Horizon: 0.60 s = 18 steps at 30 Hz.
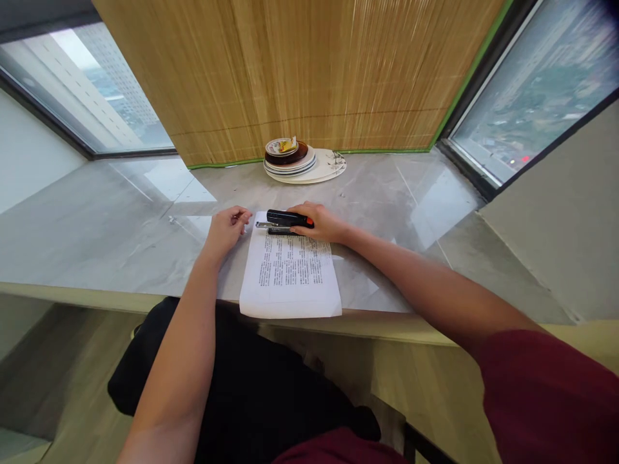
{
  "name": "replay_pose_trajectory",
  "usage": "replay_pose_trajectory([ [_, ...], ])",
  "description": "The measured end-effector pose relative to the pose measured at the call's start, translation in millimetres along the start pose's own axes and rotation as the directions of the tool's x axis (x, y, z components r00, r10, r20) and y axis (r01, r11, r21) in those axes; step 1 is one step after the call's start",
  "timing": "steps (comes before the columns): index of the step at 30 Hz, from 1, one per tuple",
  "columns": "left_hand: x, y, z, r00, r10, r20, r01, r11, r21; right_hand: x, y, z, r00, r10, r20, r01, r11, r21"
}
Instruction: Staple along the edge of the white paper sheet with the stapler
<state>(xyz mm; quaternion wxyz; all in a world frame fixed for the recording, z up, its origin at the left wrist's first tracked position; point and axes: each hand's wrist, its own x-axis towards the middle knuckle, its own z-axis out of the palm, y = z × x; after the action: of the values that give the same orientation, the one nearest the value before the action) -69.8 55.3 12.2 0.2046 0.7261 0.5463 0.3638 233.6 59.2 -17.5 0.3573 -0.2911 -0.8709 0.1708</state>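
Observation:
My right hand [316,220] is wrapped round the back end of a black stapler [283,218] with a red-orange mark near its rear. The stapler rests on the far end of a printed sheet of paper [293,290], its jaws pointing left. Its top cover is raised apart from the silvery metal rail. Just left of the paper, my left hand [229,227] is closed with thumb and fingertips drawn together. Whatever may be between those fingertips is too small to make out. The paper's near edge hangs slightly over the front of the ledge.
The grey marble-look ledge [120,238] has a pale front edge. Behind the paper stands a stack of plates [290,169] with a small yellow packet [288,145] on top. A bamboo blind [309,77] hangs at the back between windows. My black-clothed legs [261,393] are below.

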Motion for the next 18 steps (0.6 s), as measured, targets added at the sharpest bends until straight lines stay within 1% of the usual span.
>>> replay_pose_trajectory([
  [6, -3, 10, 2.9, 0.999, 0.031, 0.013, -0.031, 0.999, -0.028, 0, -1, -2, 1.0, 0.007, 0.015, -0.007, 1.0, -0.014],
  [8, -4, 13, 4.6, 0.999, 0.044, 0.01, -0.043, 0.996, -0.08, -1, -1, -2, 1.0, 0.019, 0.015, -0.019, 0.999, -0.029],
  [11, -4, 18, 8.2, 0.998, 0.062, -0.027, -0.066, 0.976, -0.206, -1, -1, -3, 1.0, 0.026, 0.013, -0.026, 0.999, -0.042],
  [13, -5, 20, 10.6, 0.997, 0.062, -0.044, -0.071, 0.964, -0.256, -1, -2, -3, 1.0, 0.026, 0.01, -0.025, 0.998, -0.055],
  [15, -6, 22, 12.2, 0.998, 0.052, -0.044, -0.061, 0.967, -0.247, -2, -3, -4, 1.0, 0.019, 0.011, -0.018, 0.998, -0.064],
  [18, -8, 24, 13.0, 0.997, 0.064, -0.037, -0.069, 0.984, -0.167, -2, -4, -4, 1.0, 0.013, 0.012, -0.012, 0.998, -0.064],
])
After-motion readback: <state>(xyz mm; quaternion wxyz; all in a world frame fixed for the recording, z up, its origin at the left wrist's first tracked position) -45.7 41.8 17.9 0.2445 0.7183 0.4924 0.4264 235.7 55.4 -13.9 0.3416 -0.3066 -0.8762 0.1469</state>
